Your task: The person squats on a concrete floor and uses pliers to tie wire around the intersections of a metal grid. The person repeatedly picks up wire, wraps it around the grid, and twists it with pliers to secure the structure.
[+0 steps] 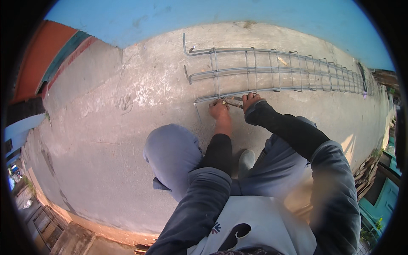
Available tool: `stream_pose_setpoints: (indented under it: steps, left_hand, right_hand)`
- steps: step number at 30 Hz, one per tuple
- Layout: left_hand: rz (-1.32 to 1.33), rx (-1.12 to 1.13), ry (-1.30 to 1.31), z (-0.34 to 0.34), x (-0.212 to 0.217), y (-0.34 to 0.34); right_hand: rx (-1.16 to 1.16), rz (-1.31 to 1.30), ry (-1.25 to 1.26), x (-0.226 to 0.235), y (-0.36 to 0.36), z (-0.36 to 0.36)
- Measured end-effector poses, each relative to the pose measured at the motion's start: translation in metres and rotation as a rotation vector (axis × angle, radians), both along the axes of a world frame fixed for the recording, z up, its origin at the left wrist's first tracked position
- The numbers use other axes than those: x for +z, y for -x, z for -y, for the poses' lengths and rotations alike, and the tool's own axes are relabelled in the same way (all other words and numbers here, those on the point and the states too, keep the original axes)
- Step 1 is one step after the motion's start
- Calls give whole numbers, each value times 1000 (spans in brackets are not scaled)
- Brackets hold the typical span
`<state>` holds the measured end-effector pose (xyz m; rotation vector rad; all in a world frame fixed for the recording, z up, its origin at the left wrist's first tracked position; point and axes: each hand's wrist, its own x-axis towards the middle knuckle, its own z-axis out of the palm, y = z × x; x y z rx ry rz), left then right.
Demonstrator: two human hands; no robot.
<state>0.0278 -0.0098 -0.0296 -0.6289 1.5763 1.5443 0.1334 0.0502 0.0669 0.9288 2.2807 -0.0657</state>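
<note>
A long steel rebar cage (255, 68) lies on the concrete, its bars tied through square stirrups. I squat beside its near bar, at the left end. My right hand (251, 100) is closed around the handles of a worn pair of pliers (233, 102), whose jaws point left to the near bar. Close by, my left hand (219, 109) has its fingers pinched together just under that bar, next to the first stirrup and the pliers' tip. What is between those fingers is too small to make out.
A blue wall (238, 12) runs along the far side of the concrete floor (114, 148). A loop of thin wire (124, 104) lies to the left. Stacked wood (369, 176) stands at the right edge. My grey shoe (246, 162) is between my knees.
</note>
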Motion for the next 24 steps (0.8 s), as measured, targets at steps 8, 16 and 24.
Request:
stream_pose_setpoints:
  steps: [8, 16, 24]
  left_hand:
    - [-416, -459, 201, 12, -22, 21]
    - [-453, -686, 338, 12, 0, 35]
    - [-642, -1034, 650, -1, 35, 37]
  right_hand:
    - [139, -38, -42, 25, 10, -2]
    - [275, -54, -94, 22, 11, -12]
    - [300, -258, -182, 27, 3, -19]
